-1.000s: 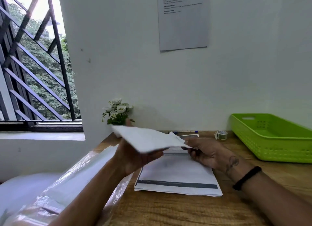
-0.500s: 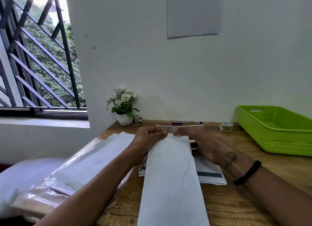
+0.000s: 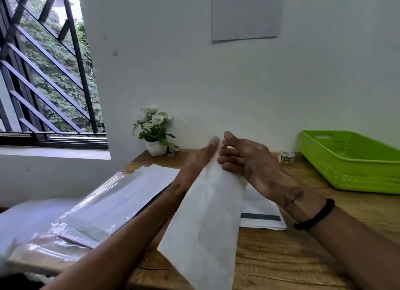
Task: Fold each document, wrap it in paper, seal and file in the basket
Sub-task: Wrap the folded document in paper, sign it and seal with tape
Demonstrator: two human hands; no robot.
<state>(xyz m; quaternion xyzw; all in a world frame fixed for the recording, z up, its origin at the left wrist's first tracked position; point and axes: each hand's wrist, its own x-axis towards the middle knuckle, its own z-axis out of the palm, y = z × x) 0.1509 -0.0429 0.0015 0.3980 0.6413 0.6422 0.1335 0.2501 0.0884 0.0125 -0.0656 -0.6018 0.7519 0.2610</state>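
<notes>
- Two hands meet at the far end of one long white sheet [image 3: 207,214]: my left hand [image 3: 199,162] holds its top edge with the fingers reaching up behind the paper, and my right hand [image 3: 244,159] hovers against that edge with fingers loosely spread, gripping nothing that I can see.
- The sheet hangs tilted above the wooden desk [image 3: 281,257], its near end towards me, over the document stack [image 3: 262,214].
- Risk, as I judge it: with one hand holding, the sheet may swing or sag, so any crease would run crooked.
- Risk: the near corner could catch the desk edge and buckle.
- The green basket [image 3: 350,170] sits well apart at the right, with the tape roll [image 3: 287,156] beside it.
- Hard to make out: motion blur smears the sheet, so I cannot tell whether it is already folded.
- The left thumb is hidden, and most of the stack lies beneath the sheet.
</notes>
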